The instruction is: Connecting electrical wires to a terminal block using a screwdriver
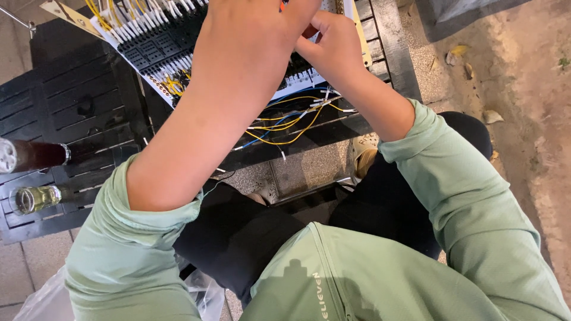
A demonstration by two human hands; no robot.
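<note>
Centrally, hands: left hand (262, 24) and right hand (333, 44) meet over wiring board (154, 41) at 12 o'clock
Grips: both unclear
Wires: yellow wires (285, 125) trail below
Bottles: two bottles (33, 178) at 9 o'clock

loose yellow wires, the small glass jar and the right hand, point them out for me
loose yellow wires (292, 123), head view, on the curved bundle below the board
small glass jar (37, 198), head view, on its clear side
right hand (334, 43), head view, on its back
</note>
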